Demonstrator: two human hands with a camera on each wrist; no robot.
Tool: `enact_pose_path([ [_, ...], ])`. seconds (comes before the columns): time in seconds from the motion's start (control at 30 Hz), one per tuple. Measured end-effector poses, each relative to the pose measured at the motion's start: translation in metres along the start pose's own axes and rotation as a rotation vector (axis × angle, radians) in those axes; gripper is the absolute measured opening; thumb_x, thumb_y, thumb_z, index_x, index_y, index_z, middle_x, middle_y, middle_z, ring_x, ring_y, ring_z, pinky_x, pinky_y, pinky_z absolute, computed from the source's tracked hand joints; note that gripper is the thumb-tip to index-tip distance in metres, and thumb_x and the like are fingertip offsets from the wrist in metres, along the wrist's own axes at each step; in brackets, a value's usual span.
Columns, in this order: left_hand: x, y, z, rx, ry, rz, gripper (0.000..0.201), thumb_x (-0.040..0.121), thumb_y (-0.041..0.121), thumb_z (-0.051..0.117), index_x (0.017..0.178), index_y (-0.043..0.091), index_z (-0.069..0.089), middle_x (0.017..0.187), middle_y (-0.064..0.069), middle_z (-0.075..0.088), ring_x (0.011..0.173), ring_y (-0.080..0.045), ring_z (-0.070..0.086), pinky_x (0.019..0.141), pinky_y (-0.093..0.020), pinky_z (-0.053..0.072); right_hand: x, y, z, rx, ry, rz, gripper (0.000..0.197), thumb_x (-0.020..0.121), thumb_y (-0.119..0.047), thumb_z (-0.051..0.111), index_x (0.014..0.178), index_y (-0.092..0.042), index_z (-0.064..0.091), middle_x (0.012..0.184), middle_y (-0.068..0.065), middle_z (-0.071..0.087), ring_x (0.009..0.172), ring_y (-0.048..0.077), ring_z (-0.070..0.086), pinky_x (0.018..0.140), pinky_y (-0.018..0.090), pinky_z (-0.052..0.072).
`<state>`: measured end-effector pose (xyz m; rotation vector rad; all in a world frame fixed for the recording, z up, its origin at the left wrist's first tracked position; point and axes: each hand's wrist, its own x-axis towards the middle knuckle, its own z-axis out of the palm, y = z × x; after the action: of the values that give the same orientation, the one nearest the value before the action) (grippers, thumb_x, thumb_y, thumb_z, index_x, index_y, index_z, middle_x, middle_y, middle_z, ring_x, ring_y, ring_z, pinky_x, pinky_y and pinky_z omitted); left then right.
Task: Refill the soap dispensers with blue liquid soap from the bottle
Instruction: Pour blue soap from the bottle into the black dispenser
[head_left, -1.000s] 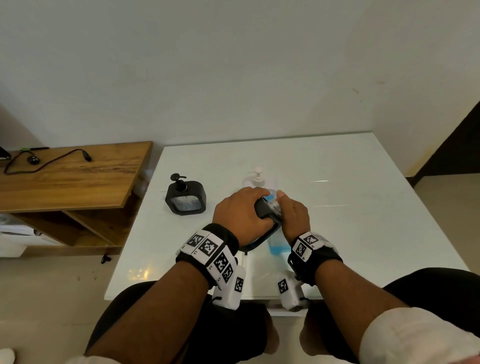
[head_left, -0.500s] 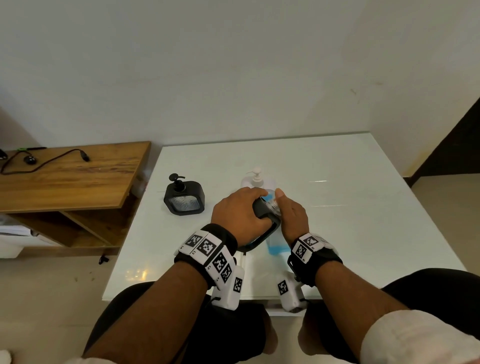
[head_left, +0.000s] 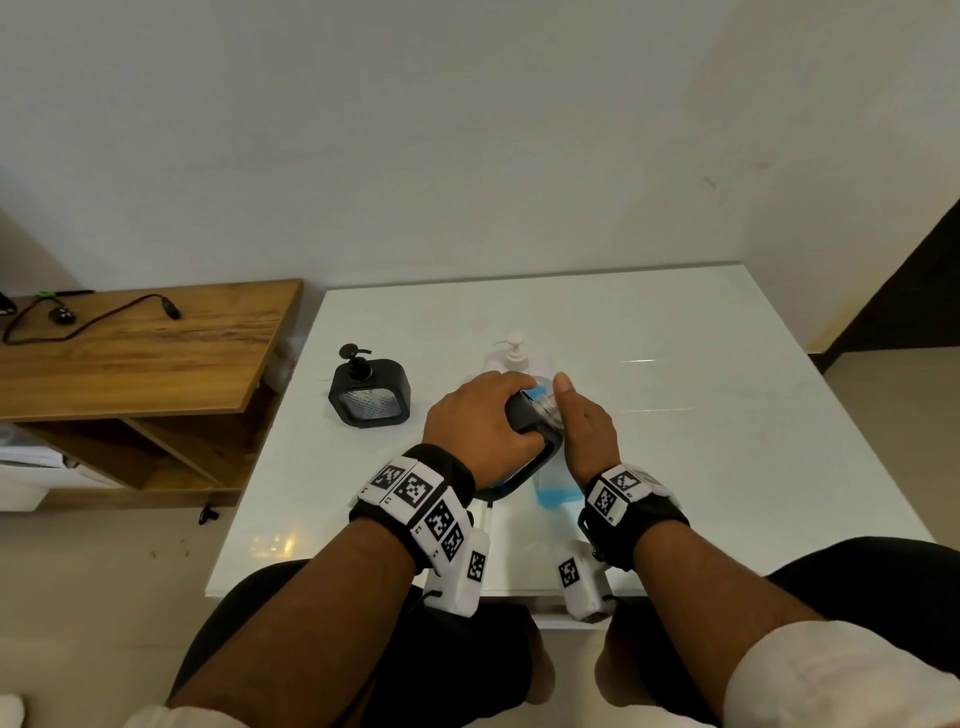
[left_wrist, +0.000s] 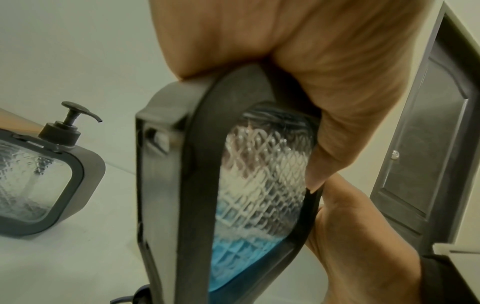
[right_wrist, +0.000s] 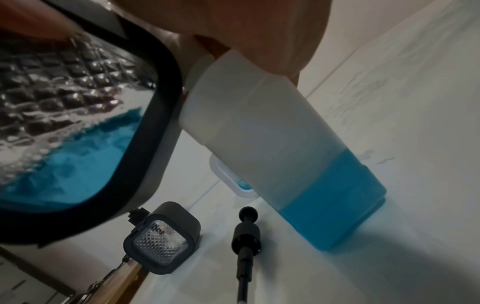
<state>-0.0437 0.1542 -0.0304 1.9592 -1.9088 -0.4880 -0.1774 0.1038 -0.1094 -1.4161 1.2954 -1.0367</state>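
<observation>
My left hand (head_left: 480, 421) grips a black-framed soap dispenser (head_left: 530, 415) from above and holds it tilted over the white table (head_left: 701, 415). Its pump is off. Through its diamond-patterned window (left_wrist: 254, 185) blue soap fills the lower part. My right hand (head_left: 587, 431) holds the top of a translucent bottle (right_wrist: 298, 154) right beside the dispenser. The bottle stands on the table with blue soap (head_left: 556, 491) in its lower third. Its mouth is hidden under my palm (right_wrist: 259, 30). A second black dispenser (head_left: 370, 400), pump on, stands to the left.
A loose black pump (right_wrist: 245, 228) lies on the table between the bottle and the second dispenser. A white pump bottle (head_left: 511, 356) stands just behind my hands. A wooden side table (head_left: 135, 353) with a black cable (head_left: 78, 322) adjoins on the left.
</observation>
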Motion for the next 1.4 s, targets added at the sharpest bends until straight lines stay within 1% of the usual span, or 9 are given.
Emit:
enact_pose_path([
  [0.13, 0.0009, 0.0007, -0.0002, 0.004, -0.006, 0.001, 0.054, 0.077, 0.041, 0.068, 0.129, 0.036, 0.053, 0.127, 0.01, 0.058, 0.11, -0.014, 0.057, 0.094, -0.032, 0.047, 0.0036, 0.0028, 0.0022, 0.03, 0.02, 0.015, 0.054, 0.095, -0.057, 0.043, 0.059, -0.02, 0.058, 0.062, 0.002, 0.061, 0.059, 0.011, 0.053, 0.064, 0.028, 0.044],
  [0.23, 0.0002, 0.0011, -0.0005, 0.02, -0.01, 0.004, 0.055, 0.076, 0.041, 0.068, 0.129, 0.037, 0.052, 0.127, 0.011, 0.058, 0.111, -0.014, 0.057, 0.094, -0.031, 0.047, 0.0057, 0.0023, 0.0041, 0.017, 0.054, 0.015, 0.052, 0.105, -0.033, 0.045, 0.054, -0.021, 0.05, 0.056, -0.001, 0.053, 0.056, 0.014, 0.046, 0.064, 0.036, 0.04],
  [0.5, -0.0001, 0.0012, -0.0007, 0.003, 0.002, -0.002, 0.054, 0.078, 0.042, 0.068, 0.129, 0.036, 0.052, 0.128, 0.01, 0.058, 0.111, -0.013, 0.057, 0.094, -0.031, 0.046, 0.0044, 0.0038, -0.0005, 0.019, -0.03, 0.018, 0.055, 0.104, -0.049, 0.037, 0.065, -0.019, 0.062, 0.066, -0.001, 0.065, 0.054, -0.002, 0.055, 0.057, 0.009, 0.043],
  [0.63, 0.0007, 0.0011, -0.0009, 0.004, -0.007, 0.0, 0.055, 0.077, 0.04, 0.068, 0.129, 0.036, 0.052, 0.127, 0.011, 0.058, 0.112, -0.014, 0.057, 0.095, -0.032, 0.046, 0.0057, 0.0053, 0.0029, 0.037, 0.022, -0.003, 0.051, 0.095, -0.051, 0.042, 0.06, -0.016, 0.056, 0.06, 0.001, 0.059, 0.054, 0.008, 0.049, 0.063, 0.029, 0.042],
  [0.73, -0.0006, 0.0024, -0.0004, 0.016, -0.013, 0.003, 0.056, 0.077, 0.041, 0.068, 0.13, 0.036, 0.052, 0.127, 0.011, 0.058, 0.111, -0.015, 0.057, 0.095, -0.034, 0.047, 0.0052, 0.0059, 0.003, 0.042, 0.04, -0.013, 0.046, 0.089, -0.05, 0.04, 0.055, -0.02, 0.045, 0.056, -0.002, 0.05, 0.054, 0.012, 0.043, 0.063, 0.033, 0.038],
  [0.87, -0.0011, 0.0018, -0.0015, 0.002, 0.0, -0.01, 0.053, 0.078, 0.042, 0.067, 0.129, 0.036, 0.053, 0.126, 0.01, 0.059, 0.11, -0.014, 0.057, 0.095, -0.034, 0.047, 0.0068, 0.0071, -0.0005, 0.029, -0.064, 0.003, 0.063, 0.1, -0.058, 0.04, 0.067, -0.009, 0.062, 0.07, 0.013, 0.065, 0.06, 0.011, 0.055, 0.066, 0.025, 0.045],
  [0.97, -0.0005, 0.0014, -0.0018, -0.004, 0.0, -0.015, 0.053, 0.078, 0.041, 0.068, 0.129, 0.036, 0.053, 0.126, 0.01, 0.059, 0.111, -0.014, 0.057, 0.095, -0.033, 0.047, 0.0086, 0.0075, -0.0005, 0.038, -0.082, 0.026, 0.077, 0.082, -0.075, 0.038, 0.079, -0.004, 0.068, 0.08, 0.016, 0.07, 0.072, 0.022, 0.063, 0.075, 0.033, 0.05],
  [1.17, -0.0005, 0.0011, -0.0006, 0.023, -0.021, 0.003, 0.056, 0.077, 0.042, 0.067, 0.13, 0.037, 0.051, 0.127, 0.011, 0.058, 0.111, -0.014, 0.057, 0.094, -0.033, 0.047, 0.0074, 0.005, 0.0012, 0.044, -0.007, 0.003, 0.041, 0.087, -0.049, 0.04, 0.061, -0.021, 0.053, 0.065, 0.002, 0.057, 0.063, 0.017, 0.05, 0.072, 0.04, 0.044],
  [1.4, -0.0002, -0.0001, -0.0004, 0.005, 0.007, -0.02, 0.054, 0.076, 0.043, 0.067, 0.128, 0.037, 0.053, 0.126, 0.011, 0.059, 0.11, -0.014, 0.058, 0.095, -0.035, 0.048, 0.0083, 0.0051, -0.0002, 0.023, -0.082, 0.007, 0.069, 0.096, -0.062, 0.037, 0.079, -0.002, 0.067, 0.078, 0.016, 0.07, 0.068, 0.017, 0.059, 0.072, 0.032, 0.048],
])
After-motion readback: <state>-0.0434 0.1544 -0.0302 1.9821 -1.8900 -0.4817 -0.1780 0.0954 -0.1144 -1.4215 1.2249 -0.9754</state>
